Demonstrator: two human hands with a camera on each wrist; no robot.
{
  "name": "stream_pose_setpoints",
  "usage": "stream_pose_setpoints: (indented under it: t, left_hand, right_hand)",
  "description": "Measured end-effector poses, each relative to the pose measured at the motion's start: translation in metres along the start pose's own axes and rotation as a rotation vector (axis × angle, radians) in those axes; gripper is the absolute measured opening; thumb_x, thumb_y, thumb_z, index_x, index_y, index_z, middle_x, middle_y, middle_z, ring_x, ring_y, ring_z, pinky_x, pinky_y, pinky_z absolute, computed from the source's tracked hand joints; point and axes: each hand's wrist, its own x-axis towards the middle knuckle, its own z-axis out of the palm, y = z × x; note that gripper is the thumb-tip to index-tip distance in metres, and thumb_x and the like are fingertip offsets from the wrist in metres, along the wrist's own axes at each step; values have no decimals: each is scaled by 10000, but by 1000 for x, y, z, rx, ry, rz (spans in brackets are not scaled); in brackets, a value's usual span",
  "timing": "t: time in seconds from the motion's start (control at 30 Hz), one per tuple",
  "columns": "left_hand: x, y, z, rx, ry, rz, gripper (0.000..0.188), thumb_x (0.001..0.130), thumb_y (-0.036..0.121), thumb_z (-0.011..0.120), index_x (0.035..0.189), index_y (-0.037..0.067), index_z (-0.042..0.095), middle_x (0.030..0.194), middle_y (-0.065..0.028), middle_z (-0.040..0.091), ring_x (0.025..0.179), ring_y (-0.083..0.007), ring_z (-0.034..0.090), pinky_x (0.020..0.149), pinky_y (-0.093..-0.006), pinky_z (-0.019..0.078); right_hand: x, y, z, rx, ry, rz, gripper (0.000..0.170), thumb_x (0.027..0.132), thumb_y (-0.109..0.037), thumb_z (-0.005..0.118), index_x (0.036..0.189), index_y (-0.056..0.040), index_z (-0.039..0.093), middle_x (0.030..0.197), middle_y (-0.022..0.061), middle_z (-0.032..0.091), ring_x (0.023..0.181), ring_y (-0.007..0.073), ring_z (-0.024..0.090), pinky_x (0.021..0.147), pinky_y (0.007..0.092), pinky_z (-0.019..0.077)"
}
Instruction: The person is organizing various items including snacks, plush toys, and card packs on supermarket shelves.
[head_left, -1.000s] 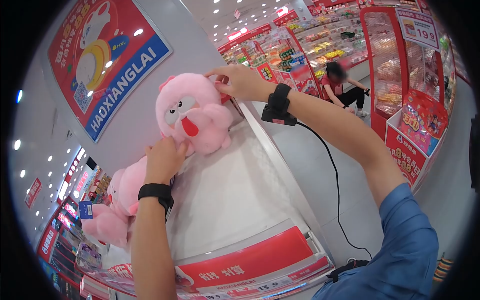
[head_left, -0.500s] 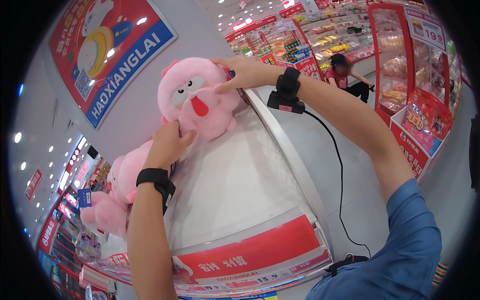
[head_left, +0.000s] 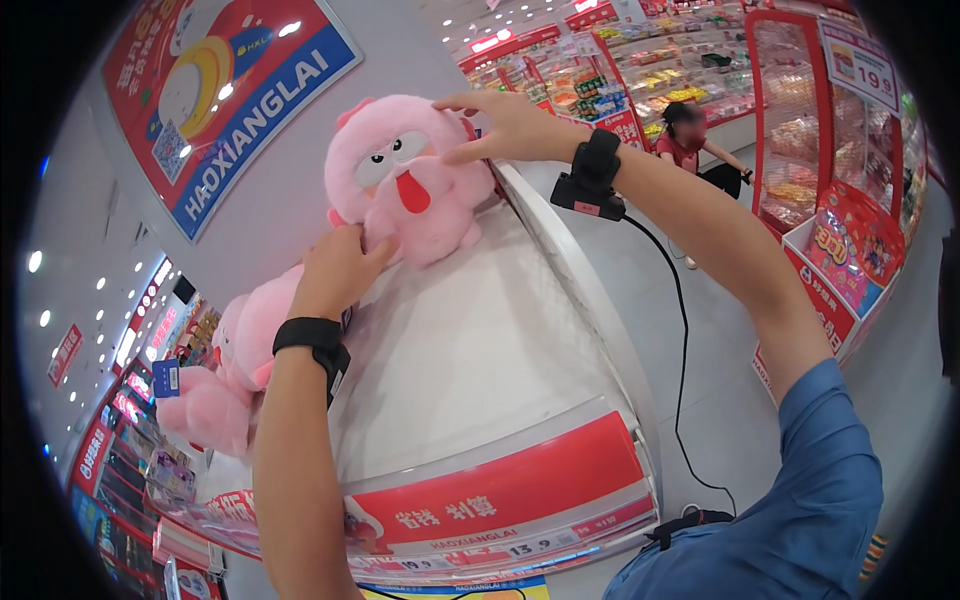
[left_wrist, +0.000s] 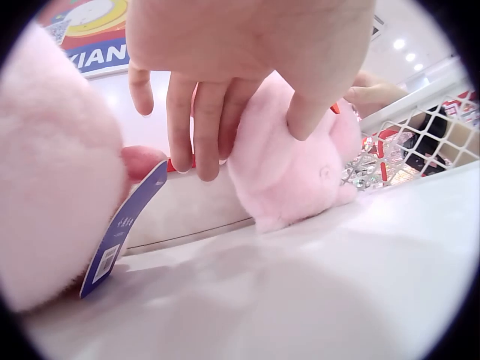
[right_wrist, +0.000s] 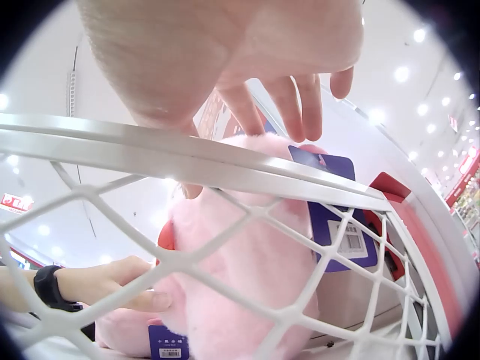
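Observation:
A pink plush toy (head_left: 425,228) with big white eyes and a red beak sits upright at the far end of the white shelf (head_left: 480,360), close to the wall. My left hand (head_left: 335,268) holds its lower left side, thumb on the front and fingers round the flank. On the upper right of the toy, my right hand (head_left: 515,128) grips the head, its thumb in front and fingers toward the back. A blue tag (right_wrist: 349,236) hangs behind the toy in the right wrist view. More pink plush toys (head_left: 242,345) sit left of my left forearm.
White mesh (right_wrist: 161,259) edges the shelf's right side. A red price strip (head_left: 500,495) runs along its front, and a large sign (head_left: 250,120) hangs on the wall. Beyond the aisle, a person (head_left: 685,150) sits low near a snack display (head_left: 850,245).
The plush toy has gone from tilted to more upright, shifting up and right in view. My right hand has moved its thumb onto the front of the head; my left hand stays at the lower side.

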Motion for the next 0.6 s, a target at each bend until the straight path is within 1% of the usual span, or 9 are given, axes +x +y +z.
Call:
stream_pose_setpoints:
  t: [0.13, 0.23, 0.33, 0.4, 0.43, 0.5, 0.53, 0.57, 0.6]
  left_hand:
    - [3, -3, 3, -28, 5, 17, 501, 843, 444, 556, 945, -40, 635, 935, -215, 658, 940, -353, 602, 956, -485, 329]
    - [6, -6, 5, -26, 11, 43, 484, 857, 430, 545, 929, -39, 637, 916, -213, 658, 926, -357, 605, 933, -487, 343]
    - [12, -13, 11, -23, 49, 75, 457, 868, 418, 536, 928, -22, 641, 897, -210, 658, 905, -364, 608, 893, -482, 372]
    - [10, -11, 9, -42, 100, 111, 442, 873, 417, 531, 928, -7, 643, 886, -210, 656, 879, -371, 610, 859, -478, 395]
    - [10, -13, 9, -42, 145, 100, 425, 868, 405, 543, 936, -3, 641, 883, -212, 654, 861, -374, 610, 837, -467, 411]
    - [11, -17, 7, -48, 236, 83, 395, 859, 383, 566, 950, 5, 638, 877, -216, 649, 826, -380, 609, 793, -444, 444]
    - [14, -18, 4, -152, 294, 86, 401, 861, 383, 575, 950, -3, 635, 863, -206, 653, 822, -356, 616, 776, -429, 453]
    - [17, -18, 2, -261, 350, 89, 407, 864, 384, 583, 950, -11, 631, 848, -195, 656, 818, -332, 624, 759, -415, 462]
    - [19, -19, 2, -369, 400, 94, 413, 867, 384, 592, 949, -19, 627, 834, -185, 660, 814, -308, 632, 743, -400, 471]
  right_hand:
    - [-1, 4, -3, -6, -40, 19, 831, 672, -582, 705, 1337, -128, 503, 1254, 183, 574, 1168, 328, 544, 1003, 431, 368]
    - [-4, 6, -1, 40, -15, 13, 850, 676, -541, 733, 1353, -100, 471, 1235, 182, 581, 1132, 305, 569, 977, 398, 407]
    - [-1, 4, 1, 401, -190, 98, 856, 669, -443, 780, 1343, -34, 446, 1190, 175, 589, 1087, 266, 584, 948, 360, 439]
    - [3, 0, -1, 485, -264, 125, 829, 656, -368, 792, 1313, 5, 452, 1167, 162, 589, 1059, 243, 587, 917, 339, 462]
    - [7, -4, -1, 528, -300, 132, 816, 649, -331, 798, 1299, 24, 454, 1155, 155, 588, 1045, 231, 589, 902, 329, 473]
    - [6, -13, 2, 550, -129, 89, 794, 640, -306, 789, 1280, 33, 464, 1136, 150, 595, 1027, 220, 593, 886, 322, 482]
    - [5, -15, 2, 554, -46, 71, 783, 636, -294, 785, 1271, 38, 469, 1126, 147, 598, 1019, 215, 596, 878, 319, 487]
    - [7, -16, 1, 507, 43, 25, 757, 646, -277, 769, 1266, 37, 472, 1112, 144, 606, 978, 208, 614, 847, 313, 504]
    - [8, -15, -2, 541, 52, 64, 750, 654, -274, 765, 1270, 37, 470, 1109, 143, 609, 969, 204, 617, 838, 312, 508]
